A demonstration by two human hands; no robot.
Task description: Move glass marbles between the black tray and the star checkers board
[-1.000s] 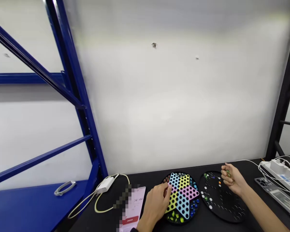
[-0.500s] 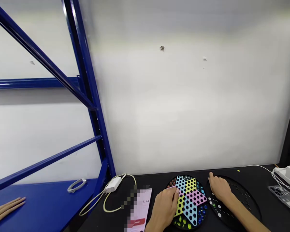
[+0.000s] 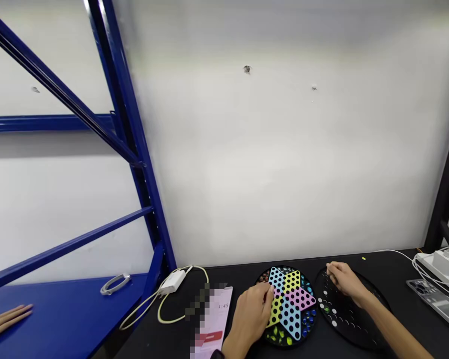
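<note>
A round Chinese checkers board lies on the black table, with a star of pink, yellow and blue points full of black holes. Marbles in several colours fill the compartments around the star. My left hand rests over the board's left side, fingers curled together; whatever they may hold is hidden. To the right lies a black round disc with rows of curved marks, several white dots and a green spot. Above the disc's far part is my right hand, its fingertips pinched together on something too small to make out.
Left of the board are a partly blurred phone and a white adapter with a looped cable. A second phone and a power strip sit at the right. Another person's hand lies on the blue shelf.
My right hand has lifted from the disc's far left rim, and its outstretched finger has drawn into a pinch. My left hand stays at the board. The whole view has shifted slightly.
</note>
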